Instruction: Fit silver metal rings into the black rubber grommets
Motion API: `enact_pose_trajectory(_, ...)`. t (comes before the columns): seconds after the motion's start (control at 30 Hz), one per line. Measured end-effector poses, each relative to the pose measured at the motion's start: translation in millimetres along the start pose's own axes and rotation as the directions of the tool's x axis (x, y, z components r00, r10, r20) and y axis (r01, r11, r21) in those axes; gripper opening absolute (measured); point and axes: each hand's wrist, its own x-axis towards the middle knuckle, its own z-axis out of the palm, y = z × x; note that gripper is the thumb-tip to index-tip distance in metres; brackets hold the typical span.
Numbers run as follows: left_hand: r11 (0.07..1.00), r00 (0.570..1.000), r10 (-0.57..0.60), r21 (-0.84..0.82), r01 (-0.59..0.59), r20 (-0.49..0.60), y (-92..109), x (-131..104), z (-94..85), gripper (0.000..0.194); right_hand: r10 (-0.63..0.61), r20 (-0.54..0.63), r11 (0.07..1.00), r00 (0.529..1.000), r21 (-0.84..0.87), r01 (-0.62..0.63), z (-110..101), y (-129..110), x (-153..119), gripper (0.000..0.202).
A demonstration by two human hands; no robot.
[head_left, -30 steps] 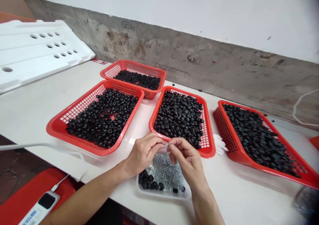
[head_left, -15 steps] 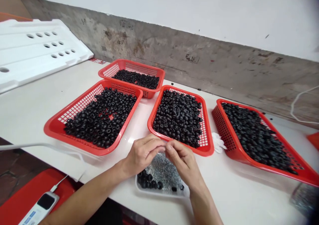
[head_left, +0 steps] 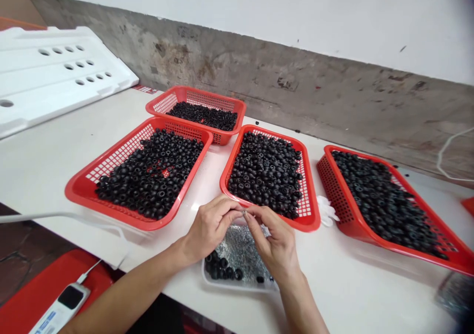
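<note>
My left hand [head_left: 213,228] and my right hand [head_left: 273,238] meet fingertip to fingertip, both closed in a pinch. Between them shows a small shiny metal piece [head_left: 243,212], too small to name exactly and partly hidden by the fingers. Below the hands stands a clear plastic tub [head_left: 242,288] with many tiny silvery metal pieces [head_left: 240,250] in it. Several black rounded parts with holes [head_left: 222,273] lie at the tub's front left. My right hand covers part of the tub's right side.
Red baskets of black ring-like parts stand beyond my hands: left [head_left: 174,210], middle [head_left: 310,220], right [head_left: 388,245] and back [head_left: 207,93]. White crumpled material [head_left: 326,211] lies between two baskets. A white foam panel [head_left: 33,87] leans back left. A white device [head_left: 61,308] rests on a red stool [head_left: 22,287].
My fingertips have shifted slightly, and the shiny metal piece between them now shows. The right hand has turned a little. The baskets and tub stay in place.
</note>
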Motion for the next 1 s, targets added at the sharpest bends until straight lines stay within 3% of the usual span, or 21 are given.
enact_pose_trajectory(0.27, 0.938, 0.953, -0.255, -0.199, 0.285, 0.162, 8.3, 6.1, -7.9, 0.017, -0.055, 0.002, 0.996, 0.998, -0.075, 0.055, -0.8, 0.6, -0.6, 0.010)
enact_pose_trajectory(0.5, 0.942, 0.963, -0.266, -0.203, 0.268, 0.036, 9.4, 6.4, -8.9, 0.015, -0.031, 0.013, 0.998, 0.999, -0.053, 0.032, -2.2, -2.5, -0.9, 0.006)
enact_pose_trajectory(0.63, 0.897, 0.941, -0.299, -0.291, 0.334, 0.158, 6.8, 5.6, -8.3, 0.018, -0.016, -0.012, 1.000, 1.000, 0.009, 0.016, -2.8, -3.8, -0.5, 0.026)
enact_pose_trajectory(0.8, 0.843, 0.904, -0.334, -0.345, 0.413, 0.267, 4.7, 4.4, -11.0, 0.022, -0.097, -0.022, 0.993, 0.995, 0.072, 0.098, -1.8, -2.0, 3.6, 0.023)
enact_pose_trajectory(0.9, 0.860, 0.911, -0.305, -0.331, 0.388, 0.276, 4.7, 5.0, -12.6, 0.021, -0.079, -0.039, 0.991, 0.996, 0.102, 0.083, -3.1, -2.0, 4.2, 0.019)
enact_pose_trajectory(1.0, 0.932, 0.943, -0.220, -0.231, 0.278, 0.249, 1.3, 5.5, -12.1, 0.015, 0.060, -0.074, 0.983, 0.995, 0.176, -0.046, -7.3, -0.6, 1.5, 0.012)
